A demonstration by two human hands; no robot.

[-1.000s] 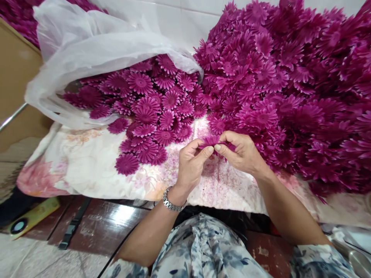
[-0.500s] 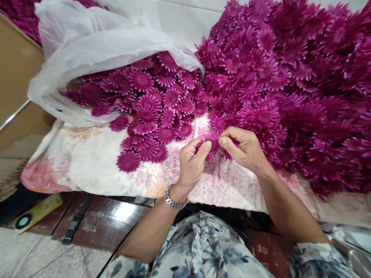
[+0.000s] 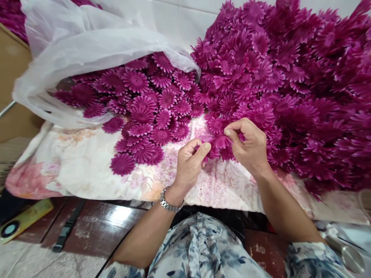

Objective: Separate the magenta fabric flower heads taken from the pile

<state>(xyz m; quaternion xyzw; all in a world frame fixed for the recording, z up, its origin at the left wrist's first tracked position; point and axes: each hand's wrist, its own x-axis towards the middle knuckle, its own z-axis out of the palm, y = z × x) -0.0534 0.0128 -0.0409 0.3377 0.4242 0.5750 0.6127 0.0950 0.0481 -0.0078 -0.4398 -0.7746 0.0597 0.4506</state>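
My left hand (image 3: pixel 191 160), with a metal watch (image 3: pixel 170 200) at the wrist, is closed with thumb and forefinger on a magenta artificial flower (image 3: pixel 213 151). My right hand (image 3: pixel 249 148) has thumb and forefinger pinched at the petals on the flower's right side; its other fingers are curled in. Blur hides whether the petals belong to one layer or several. Left of my hands, loose flat flower heads (image 3: pixel 145 133) spill from a white plastic bag (image 3: pixel 95 50). Close behind and right of my right hand rises a big heap of layered magenta flowers (image 3: pixel 278 85).
A stained floral cloth (image 3: pixel 84 162) covers the work surface. At the far left stands a cardboard box (image 3: pixel 13 88). Below lie a black buckle strap (image 3: pixel 68 227) and a yellow object (image 3: pixel 29 220). A metal cylinder (image 3: pixel 349 256) is at lower right.
My right hand has drawn slightly away from my left and up, widening the gap between their fingertips. The left hand keeps its grip. The camera view has shifted slightly.
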